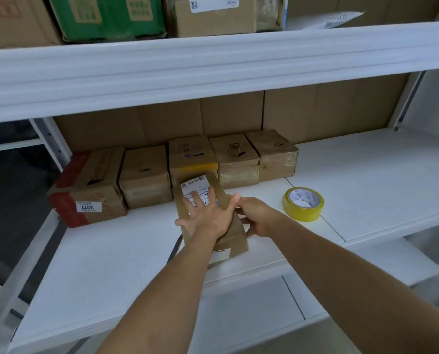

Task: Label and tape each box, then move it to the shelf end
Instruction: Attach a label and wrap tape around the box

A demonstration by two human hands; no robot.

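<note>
Lying on the white shelf point(116, 254) with its long axis running from the near edge toward the row of boxes point(172, 167) behind, the brown box point(223, 200) carried a white label point(196, 191) whose print was too small to read, while the leftmost box in the row showed "3011" upside down. The left hand point(205, 215) pressed flat on the label, fingers straight, its grip released. The right hand point(254, 215) curled around the box's right side, and a yellow tape roll point(303, 203) sat nearby.

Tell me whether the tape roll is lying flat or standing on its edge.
Lying flat. The yellow tape roll rests on the white shelf with its round core opening facing up, right of both hands, untouched.
</note>
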